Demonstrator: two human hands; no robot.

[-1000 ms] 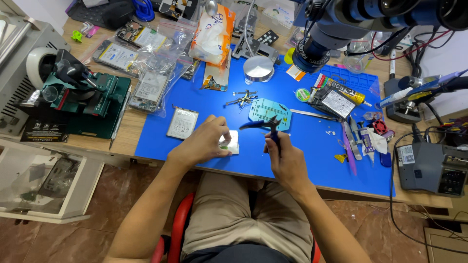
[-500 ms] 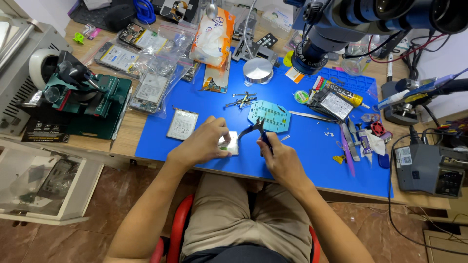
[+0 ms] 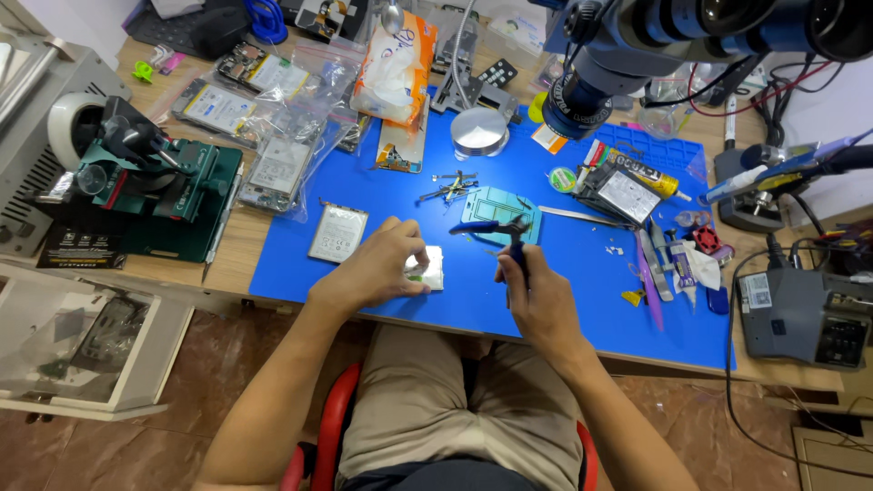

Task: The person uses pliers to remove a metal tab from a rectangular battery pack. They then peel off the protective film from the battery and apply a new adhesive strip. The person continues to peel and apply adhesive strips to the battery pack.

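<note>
Wide wooden counter (image 3: 232, 238) here, crowded to its far edge, with a big blue work mat (image 3: 564, 300) covering its middle. Over the far right hangs a microscope head (image 3: 637, 45), lens barrel pointing down at the mat. At the left sits a green clamp fixture (image 3: 164, 182), and beside it clear bags of circuit boards (image 3: 273, 136). At the right edge, a grey station box (image 3: 800, 314) trailing cables.

Now to the mat itself. A teal moulded tray (image 3: 496, 207) lies at its centre, a flat silver battery (image 3: 337, 233) to the left, a loose scatter of picks and tweezers (image 3: 659, 264) to the right.

The left hand (image 3: 377, 268) is pressing down on a small pale component (image 3: 429, 268) near the mat's near edge, its grip closed on the piece, thumb and fingertips pinning it flat. The right hand (image 3: 536, 295) sits just beside it, its grip pressed together round the blue handles of small pliers (image 3: 505, 238), the nose pointing far and left, over the near edge of the teal tray. Whether the plier tips hold anything is hard to say at this size.

Doing this well, as I judge it: keep the left hand's pressure even so the component cannot skate on the mat, rest the right wrist on the mat for a steady pivot, and bring the plier nose in low, squeezing only lightly, since such parts bend easily.
</note>
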